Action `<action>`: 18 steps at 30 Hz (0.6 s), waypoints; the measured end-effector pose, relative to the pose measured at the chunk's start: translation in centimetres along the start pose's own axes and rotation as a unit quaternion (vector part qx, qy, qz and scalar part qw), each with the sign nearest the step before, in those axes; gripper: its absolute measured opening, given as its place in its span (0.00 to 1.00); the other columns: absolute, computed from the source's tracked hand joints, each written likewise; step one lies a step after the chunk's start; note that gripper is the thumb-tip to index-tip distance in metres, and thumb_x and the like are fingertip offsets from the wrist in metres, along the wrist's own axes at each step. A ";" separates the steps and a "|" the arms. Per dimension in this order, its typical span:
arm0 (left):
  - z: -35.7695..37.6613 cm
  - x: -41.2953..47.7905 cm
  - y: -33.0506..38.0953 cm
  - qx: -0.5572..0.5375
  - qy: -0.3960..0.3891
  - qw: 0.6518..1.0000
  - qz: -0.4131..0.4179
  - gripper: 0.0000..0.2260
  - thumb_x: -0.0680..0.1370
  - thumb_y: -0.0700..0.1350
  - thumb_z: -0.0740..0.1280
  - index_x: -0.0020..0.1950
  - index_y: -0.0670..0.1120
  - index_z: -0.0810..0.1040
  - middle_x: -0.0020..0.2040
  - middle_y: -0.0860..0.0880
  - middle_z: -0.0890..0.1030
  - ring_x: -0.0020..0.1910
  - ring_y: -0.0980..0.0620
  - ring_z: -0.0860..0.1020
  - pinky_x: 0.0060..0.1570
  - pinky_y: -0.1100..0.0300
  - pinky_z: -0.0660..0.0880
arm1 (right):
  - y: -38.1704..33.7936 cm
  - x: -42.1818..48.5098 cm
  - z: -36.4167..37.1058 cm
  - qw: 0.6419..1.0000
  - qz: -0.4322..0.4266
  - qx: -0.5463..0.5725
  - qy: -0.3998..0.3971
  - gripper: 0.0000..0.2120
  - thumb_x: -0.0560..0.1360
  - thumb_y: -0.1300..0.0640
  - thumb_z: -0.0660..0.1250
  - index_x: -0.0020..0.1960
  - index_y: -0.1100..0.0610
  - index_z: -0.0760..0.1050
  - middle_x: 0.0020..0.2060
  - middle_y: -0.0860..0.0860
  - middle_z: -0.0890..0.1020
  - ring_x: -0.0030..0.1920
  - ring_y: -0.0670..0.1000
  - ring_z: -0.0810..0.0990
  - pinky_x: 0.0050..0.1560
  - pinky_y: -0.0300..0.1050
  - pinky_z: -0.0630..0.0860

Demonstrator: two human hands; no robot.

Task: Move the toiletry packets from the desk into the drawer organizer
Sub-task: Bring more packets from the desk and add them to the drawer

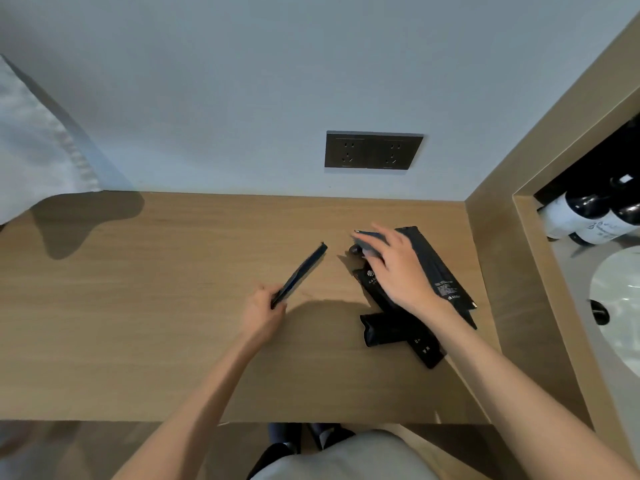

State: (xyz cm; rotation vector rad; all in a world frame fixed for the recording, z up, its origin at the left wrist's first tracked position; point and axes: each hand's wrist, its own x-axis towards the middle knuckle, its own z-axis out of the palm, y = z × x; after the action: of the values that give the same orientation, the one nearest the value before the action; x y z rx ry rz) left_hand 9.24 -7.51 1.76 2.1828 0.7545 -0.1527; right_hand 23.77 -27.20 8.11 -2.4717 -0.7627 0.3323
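Several black toiletry packets lie in a loose pile on the right side of the wooden desk. My right hand rests on top of the pile, its fingers closed on a small dark packet lifted at the pile's far end. To the left, my left hand grips one long black packet by its near end, tilted up and away above the desk. No drawer organizer is in view.
A dark double wall socket sits on the wall behind the desk. A wooden partition bounds the desk on the right, with bottles and a white sink beyond it. A white curtain hangs at the far left.
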 end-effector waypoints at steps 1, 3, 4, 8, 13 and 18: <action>-0.3 -0.1 0.0 0.006 0.021 0.999 0.023 0.15 0.76 0.36 0.64 0.61 0.46 0.78 0.46 0.47 0.72 0.48 0.46 0.74 0.42 0.63 0.65 | -0.9 0.0 -1.0 0.999 0.010 0.043 0.029 0.18 0.81 0.52 0.57 0.70 0.48 0.69 0.69 0.49 0.69 0.72 0.54 0.60 0.72 0.56 0.61; -1.0 -0.2 -0.3 0.043 0.055 0.995 0.076 0.21 0.75 0.34 0.63 0.65 0.50 0.77 0.48 0.49 0.73 0.52 0.45 0.74 0.47 0.63 0.64 | -2.6 -0.3 -3.1 0.981 0.051 0.174 0.065 0.17 0.80 0.50 0.58 0.67 0.52 0.71 0.58 0.46 0.73 0.66 0.53 0.68 0.65 0.52 0.70; -1.4 -0.2 -0.5 0.086 0.067 0.989 0.096 0.24 0.74 0.33 0.62 0.66 0.54 0.75 0.51 0.50 0.74 0.54 0.46 0.73 0.50 0.60 0.65 | -3.4 -0.4 -4.1 0.957 0.070 0.271 0.072 0.16 0.80 0.49 0.58 0.65 0.51 0.72 0.54 0.43 0.75 0.62 0.51 0.73 0.60 0.49 0.75; -1.9 0.1 -2.0 0.265 0.062 0.951 0.147 0.30 0.71 0.35 0.64 0.67 0.62 0.71 0.64 0.48 0.72 0.63 0.44 0.69 0.67 0.44 0.58 | -4.1 -0.7 -6.1 0.867 0.114 0.475 0.095 0.08 0.80 0.52 0.60 0.55 0.45 0.77 0.49 0.40 0.82 0.49 0.40 0.82 0.47 0.36 0.79; -1.4 0.2 -3.5 0.374 -0.003 0.904 0.205 0.33 0.67 0.39 0.73 0.68 0.62 0.69 0.69 0.44 0.69 0.67 0.36 0.66 0.65 0.28 0.50 | -2.4 -1.3 -5.1 0.853 0.192 0.473 0.109 0.05 0.78 0.51 0.64 0.53 0.49 0.75 0.49 0.46 0.82 0.53 0.48 0.81 0.54 0.46 0.78; -2.2 0.9 -5.7 0.351 0.026 0.924 0.150 0.38 0.58 0.58 0.79 0.66 0.56 0.73 0.65 0.40 0.73 0.63 0.38 0.63 0.58 0.27 0.62 | -1.8 -2.0 -3.4 0.859 0.218 0.452 0.100 0.05 0.77 0.52 0.66 0.53 0.49 0.75 0.49 0.46 0.82 0.50 0.46 0.80 0.46 0.41 0.76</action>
State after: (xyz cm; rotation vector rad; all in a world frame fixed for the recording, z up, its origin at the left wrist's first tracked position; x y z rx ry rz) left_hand 6.43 -2.66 -0.83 2.9646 0.4089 -0.2346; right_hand 22.59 -28.53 12.11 -1.6876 0.0890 0.4539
